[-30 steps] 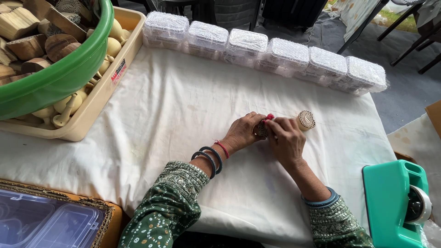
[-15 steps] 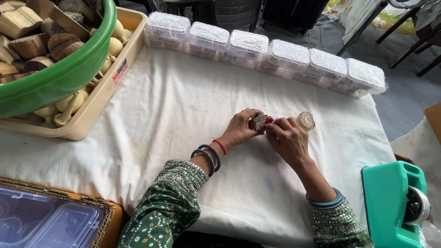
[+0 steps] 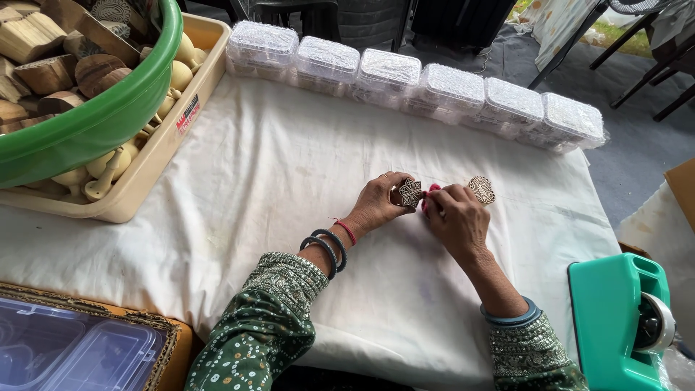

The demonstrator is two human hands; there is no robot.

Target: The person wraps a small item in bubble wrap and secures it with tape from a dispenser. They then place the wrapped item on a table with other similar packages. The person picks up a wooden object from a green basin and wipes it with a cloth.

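My left hand (image 3: 376, 204) has its grip closed on a small carved wooden stamp (image 3: 410, 193), patterned face tilted up toward me, just above the white-clothed tabletop (image 3: 275, 181). My right hand (image 3: 455, 217) pinches something red (image 3: 433, 190) touching the stamp's right edge; a second, oval carved stamp (image 3: 481, 189) lies just beyond that hand's knuckles.

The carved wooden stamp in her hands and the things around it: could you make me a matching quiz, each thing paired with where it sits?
Things:
1. carved wooden stamp
2. green basin
3. tape dispenser
4. row of clear boxes

Places:
A. along the far edge of the white cloth
B. at the near right corner
C. between the left hand and right hand
D. at the far left, over a beige tray

Pairs: 1-C, 2-D, 3-B, 4-A
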